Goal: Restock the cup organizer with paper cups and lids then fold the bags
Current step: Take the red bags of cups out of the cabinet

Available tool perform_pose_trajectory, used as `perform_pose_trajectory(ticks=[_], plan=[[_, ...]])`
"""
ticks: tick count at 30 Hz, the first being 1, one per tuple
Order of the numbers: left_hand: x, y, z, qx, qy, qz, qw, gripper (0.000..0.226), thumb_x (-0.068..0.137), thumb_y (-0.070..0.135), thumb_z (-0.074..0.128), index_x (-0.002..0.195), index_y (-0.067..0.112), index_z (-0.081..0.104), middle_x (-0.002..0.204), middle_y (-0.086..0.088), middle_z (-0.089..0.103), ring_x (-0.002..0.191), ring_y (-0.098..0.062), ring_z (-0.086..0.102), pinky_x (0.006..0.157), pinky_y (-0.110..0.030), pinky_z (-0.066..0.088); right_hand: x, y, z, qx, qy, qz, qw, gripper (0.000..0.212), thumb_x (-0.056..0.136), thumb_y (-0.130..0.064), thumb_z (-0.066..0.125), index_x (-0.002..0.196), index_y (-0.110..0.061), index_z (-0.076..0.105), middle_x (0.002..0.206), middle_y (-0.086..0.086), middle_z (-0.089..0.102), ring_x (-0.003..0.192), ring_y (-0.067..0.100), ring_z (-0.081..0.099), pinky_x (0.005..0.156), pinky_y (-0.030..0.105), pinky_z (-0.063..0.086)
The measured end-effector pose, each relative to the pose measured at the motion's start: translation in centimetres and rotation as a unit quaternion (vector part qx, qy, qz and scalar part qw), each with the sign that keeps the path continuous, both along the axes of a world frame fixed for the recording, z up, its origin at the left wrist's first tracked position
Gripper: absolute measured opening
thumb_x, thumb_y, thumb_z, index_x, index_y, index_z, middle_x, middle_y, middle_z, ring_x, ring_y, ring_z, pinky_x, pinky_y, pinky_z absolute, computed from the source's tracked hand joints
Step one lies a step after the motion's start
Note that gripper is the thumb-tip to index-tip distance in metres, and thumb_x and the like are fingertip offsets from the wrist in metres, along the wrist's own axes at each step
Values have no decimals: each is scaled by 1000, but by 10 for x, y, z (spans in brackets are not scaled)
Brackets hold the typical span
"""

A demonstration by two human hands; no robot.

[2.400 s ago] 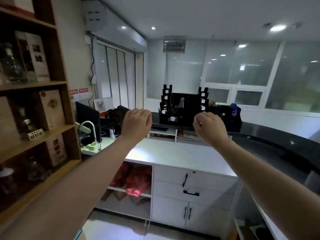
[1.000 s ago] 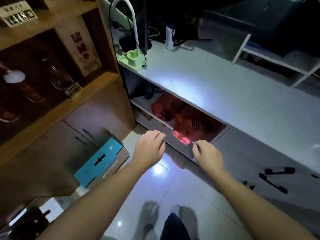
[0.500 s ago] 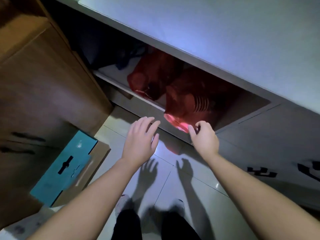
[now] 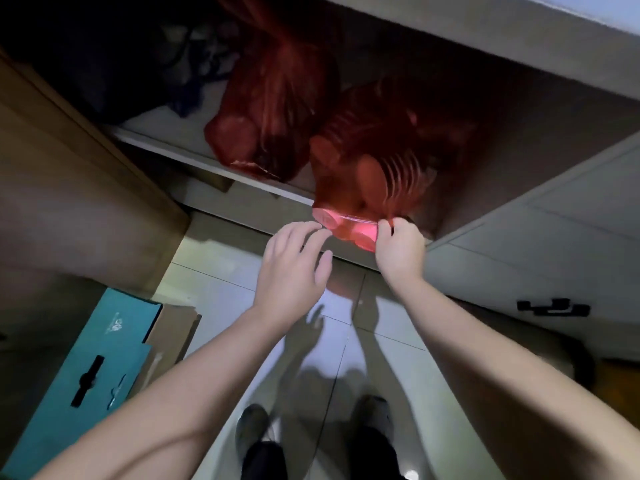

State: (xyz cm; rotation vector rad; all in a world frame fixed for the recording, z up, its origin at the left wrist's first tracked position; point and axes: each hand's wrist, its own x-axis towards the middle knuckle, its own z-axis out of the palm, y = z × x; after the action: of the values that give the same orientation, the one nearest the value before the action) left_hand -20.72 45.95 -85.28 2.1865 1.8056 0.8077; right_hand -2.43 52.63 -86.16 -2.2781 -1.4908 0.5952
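The right hand (image 4: 398, 249) pinches the nearer red bag (image 4: 374, 161) on the shelf (image 4: 166, 142). The left hand (image 4: 292, 268) reaches with fingers spread. The teal box's (image 4: 93, 372) logo is unreadable.

Red plastic bags (image 4: 381, 157) hide their contents except ribbed stacked shapes, my right hand (image 4: 398, 251) covers the near bag's corner, dark tangle (image 4: 194, 71) behind is unreadable.

No legible text in this view — the teal box (image 4: 100, 368) on the floor carries a small pale logo mark near its upper end, too small and blurred to read — nothing else bears lettering.
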Motion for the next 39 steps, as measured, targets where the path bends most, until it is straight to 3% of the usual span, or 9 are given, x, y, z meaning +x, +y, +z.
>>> perform_pose_trajectory(ticks=[11,14,16,21,26,31,34,36,39], plan=[[43,41,62,-102,-139,5,985,66,97,42,59,154,22,33,154,-1,35,140,-23,36,111,-43,41,13,-91,7,69,58,114,989,31,102,-25,51,75,-11,50,81,3,50,70,27,51,65,39,40],[61,56,79,-168,-145,13,975,81,91,56,63,153,22,24,146,-6,34,130,-25,44,97,-37,47,16,-113,4,73,61,116,989,24,100,-26,50,79,-14,53,81,0,52,73,25,53,62,34,36],[72,64,87,-192,-147,24,970,79,88,57,68,146,18,31,126,-6,39,107,-26,52,82,-34,46,12,-124,5,71,75,109,989,17,99,-21,54,82,-18,55,81,-3,51,74,22,51,62,28,29],[89,72,94,-217,-166,31,961,46,90,45,71,117,14,50,100,-5,49,84,-19,52,78,-27,41,16,-168,16,86,81,139,983,19,103,-29,51,84,-24,51,76,-7,47,65,21,51,55,32,37],[89,57,82,-148,-127,-38,980,15,91,7,69,105,7,74,96,-11,70,92,-26,64,82,-14,36,29,-197,15,-45,116,85,989,17,103,-34,52,96,-26,66,89,-9,68,77,13,61,62,30,39],[87,16,98,-113,-180,-86,973,13,88,0,72,95,9,77,79,5,60,73,-2,51,74,3,31,45,-210,15,-135,118,51,983,20,101,-29,55,87,-25,69,90,2,70,86,25,67,68,34,43],[87,-12,111,-121,-190,-119,967,15,84,-8,73,91,5,77,80,8,58,78,4,50,75,5,32,51,-199,47,-10,158,20,987,21,91,-30,55,71,-25,53,71,-2,57,68,21,56,65,39,48],[85,-30,120,-135,-176,-122,967,15,83,-7,74,91,6,77,80,6,61,81,7,49,78,5,31,54,-189,78,43,195,-29,979,14,82,-37,63,84,-28,52,78,-7,49,71,16,52,70,42,51],[83,-34,146,-137,-174,-123,967,17,83,-6,74,94,7,77,84,0,68,81,5,51,81,4,33,62,-172,129,-85,160,78,980,76,75,-53,74,140,-48,36,108,-17,47,98,5,51,86,31,49]])
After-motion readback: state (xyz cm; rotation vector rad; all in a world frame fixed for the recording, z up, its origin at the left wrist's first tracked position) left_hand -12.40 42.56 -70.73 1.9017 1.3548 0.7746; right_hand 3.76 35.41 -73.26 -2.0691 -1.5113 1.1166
